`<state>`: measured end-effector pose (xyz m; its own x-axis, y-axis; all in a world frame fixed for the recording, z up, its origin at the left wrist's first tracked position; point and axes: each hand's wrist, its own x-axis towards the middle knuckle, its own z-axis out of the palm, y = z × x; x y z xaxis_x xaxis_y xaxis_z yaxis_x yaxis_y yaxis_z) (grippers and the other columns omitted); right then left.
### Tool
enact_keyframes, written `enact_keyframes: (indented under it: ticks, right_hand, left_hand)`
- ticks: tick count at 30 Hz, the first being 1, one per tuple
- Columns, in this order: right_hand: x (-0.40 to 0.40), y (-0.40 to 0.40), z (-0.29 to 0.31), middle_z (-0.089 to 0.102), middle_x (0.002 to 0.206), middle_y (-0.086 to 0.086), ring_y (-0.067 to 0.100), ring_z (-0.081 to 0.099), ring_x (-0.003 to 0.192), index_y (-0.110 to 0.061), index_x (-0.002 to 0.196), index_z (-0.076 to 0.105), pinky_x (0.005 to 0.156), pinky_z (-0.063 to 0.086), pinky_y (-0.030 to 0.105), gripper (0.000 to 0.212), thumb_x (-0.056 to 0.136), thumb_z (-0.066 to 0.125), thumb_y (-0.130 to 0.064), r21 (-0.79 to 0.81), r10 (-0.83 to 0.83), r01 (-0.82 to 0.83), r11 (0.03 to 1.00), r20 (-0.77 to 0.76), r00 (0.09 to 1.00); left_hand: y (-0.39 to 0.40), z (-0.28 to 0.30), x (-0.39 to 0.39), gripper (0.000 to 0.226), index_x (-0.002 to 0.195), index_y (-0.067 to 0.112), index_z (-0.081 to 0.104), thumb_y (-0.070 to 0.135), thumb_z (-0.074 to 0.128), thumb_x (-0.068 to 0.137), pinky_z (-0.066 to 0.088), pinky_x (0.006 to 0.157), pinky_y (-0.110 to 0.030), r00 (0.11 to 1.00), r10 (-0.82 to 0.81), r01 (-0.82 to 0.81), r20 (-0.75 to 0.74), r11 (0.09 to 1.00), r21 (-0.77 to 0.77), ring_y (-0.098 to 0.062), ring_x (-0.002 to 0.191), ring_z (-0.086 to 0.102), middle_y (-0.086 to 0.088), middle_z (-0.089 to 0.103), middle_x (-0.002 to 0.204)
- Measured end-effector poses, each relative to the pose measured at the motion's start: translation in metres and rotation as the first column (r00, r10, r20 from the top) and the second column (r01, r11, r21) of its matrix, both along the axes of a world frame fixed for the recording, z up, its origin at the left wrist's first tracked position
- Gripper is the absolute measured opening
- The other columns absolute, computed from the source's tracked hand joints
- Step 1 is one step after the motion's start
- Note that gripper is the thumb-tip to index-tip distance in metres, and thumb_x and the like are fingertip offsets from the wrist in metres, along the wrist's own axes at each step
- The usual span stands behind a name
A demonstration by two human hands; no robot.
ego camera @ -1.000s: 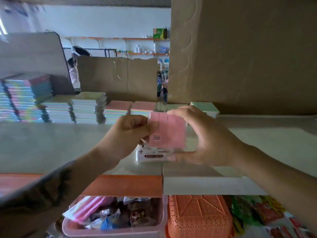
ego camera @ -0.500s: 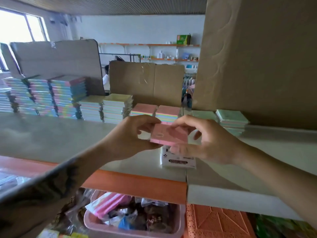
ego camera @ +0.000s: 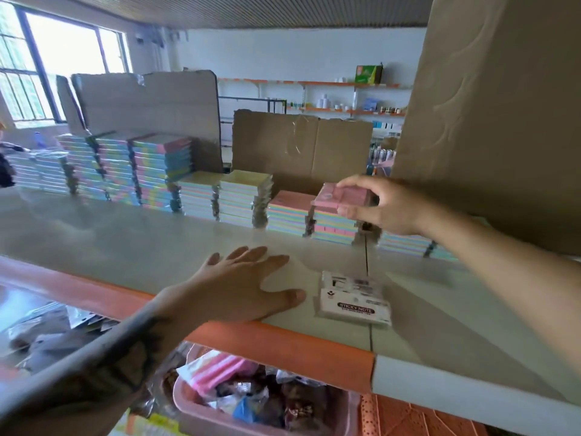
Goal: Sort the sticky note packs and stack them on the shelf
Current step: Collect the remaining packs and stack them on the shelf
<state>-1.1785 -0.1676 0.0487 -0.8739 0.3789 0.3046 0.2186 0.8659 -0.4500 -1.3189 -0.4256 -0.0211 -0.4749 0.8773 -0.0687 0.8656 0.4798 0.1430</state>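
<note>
Grey-topped shelf (ego camera: 125, 243) with an orange front edge carries cardboard sheets (ego camera: 301, 146) and rows of pastel sticky note stacks (ego camera: 157, 174), where the right hand (ego camera: 386, 204) pinches a pink sticky note pack (ego camera: 341, 195) atop a stack, while the left hand (ego camera: 239, 284) rests flat, fingers spread, beside a white wrapped pack (ego camera: 353, 297).

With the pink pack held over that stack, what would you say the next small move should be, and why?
Probably lower and release it. The right hand pinches the pink sticky note pack at the top of the pink-topped pastel stack, roughly lined up with it. The left hand lies flat on the grey shelf, holding nothing.
</note>
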Motion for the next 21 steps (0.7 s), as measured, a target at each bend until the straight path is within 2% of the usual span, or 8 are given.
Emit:
enact_keyframes:
  ticks: [2,5,11,13,16,18,19,21]
  right_hand:
    - [-0.014,0.013,-0.003,0.06,0.111,-0.02,0.0,0.059,0.1,-0.039,0.126,0.06,0.094,0.048,0.03,0.039,0.091,0.075,-0.041,-0.085,0.018,-0.016,0.996,0.017,1.0]
    - [-0.027,0.026,-0.009,0.064,0.117,-0.009,0.014,0.062,0.108,-0.037,0.128,0.062,0.101,0.05,0.037,0.041,0.09,0.076,-0.04,-0.103,0.018,-0.014,0.995,0.036,0.999]
    - [-0.03,0.031,-0.017,0.064,0.121,0.001,0.024,0.061,0.11,-0.04,0.124,0.063,0.1,0.048,0.04,0.035,0.092,0.076,-0.036,-0.108,-0.005,0.018,0.994,0.118,0.993]
    - [-0.029,0.032,-0.016,0.062,0.121,0.002,0.021,0.06,0.107,-0.041,0.125,0.062,0.096,0.049,0.038,0.034,0.093,0.074,-0.037,-0.117,-0.026,0.041,0.992,0.127,0.992]
    - [-0.028,0.028,-0.016,0.059,0.116,-0.001,0.012,0.057,0.095,-0.041,0.127,0.061,0.077,0.045,0.028,0.034,0.095,0.072,-0.036,-0.12,-0.031,0.048,0.992,0.137,0.99]
    - [-0.029,0.025,-0.017,0.059,0.111,-0.001,0.01,0.056,0.089,-0.041,0.127,0.059,0.073,0.044,0.027,0.033,0.096,0.071,-0.035,-0.118,-0.034,0.052,0.992,0.153,0.988]
    - [-0.028,0.023,-0.017,0.06,0.113,0.0,0.012,0.058,0.092,-0.041,0.129,0.057,0.077,0.048,0.028,0.036,0.096,0.071,-0.035,-0.117,-0.039,0.058,0.991,0.162,0.986]
    - [-0.023,0.018,-0.015,0.058,0.129,0.0,0.016,0.06,0.109,-0.037,0.14,0.053,0.093,0.051,0.033,0.048,0.096,0.07,-0.04,-0.084,-0.04,0.052,0.995,0.138,0.99]
  left_hand:
    - [0.001,-0.001,0.001,0.092,0.157,0.053,0.002,0.095,0.024,0.078,0.001,0.125,-0.053,1.0,-0.007,0.007,0.006,0.999,-0.048,-0.014,0.157,-0.003,0.013,-0.002,0.17]
    - [0.004,-0.004,0.0,0.093,0.156,0.054,0.0,0.097,0.021,0.076,-0.002,0.123,-0.056,1.0,0.0,0.0,0.009,0.998,-0.057,-0.017,0.157,-0.006,0.012,-0.005,0.17]
    - [0.003,-0.005,-0.001,0.093,0.156,0.054,0.005,0.097,0.024,0.076,-0.003,0.123,-0.057,1.0,0.002,-0.002,0.013,1.0,-0.024,-0.017,0.157,-0.004,0.012,-0.001,0.17]
    - [0.002,-0.005,0.0,0.093,0.156,0.054,0.007,0.097,0.026,0.076,-0.003,0.123,-0.056,1.0,0.006,-0.005,0.019,1.0,-0.01,-0.016,0.157,-0.003,0.012,0.0,0.17]
    - [0.002,-0.004,0.0,0.093,0.156,0.054,0.01,0.097,0.029,0.075,-0.001,0.124,-0.054,1.0,0.017,-0.017,0.023,1.0,0.008,-0.014,0.156,-0.001,0.013,0.004,0.17]
    - [0.002,-0.004,0.001,0.093,0.156,0.054,0.012,0.097,0.03,0.075,0.001,0.124,-0.054,0.999,0.02,-0.02,0.026,0.999,0.028,-0.014,0.156,0.002,0.013,0.006,0.17]
    - [0.002,-0.003,0.001,0.093,0.156,0.054,0.014,0.097,0.031,0.075,0.002,0.124,-0.053,0.999,0.021,-0.022,0.029,0.999,0.04,-0.013,0.156,0.003,0.013,0.008,0.17]
    - [0.001,-0.003,0.002,0.092,0.155,0.052,0.021,0.096,0.035,0.075,0.006,0.124,-0.052,0.999,0.022,-0.025,0.03,0.997,0.08,-0.011,0.155,0.009,0.014,0.014,0.168]
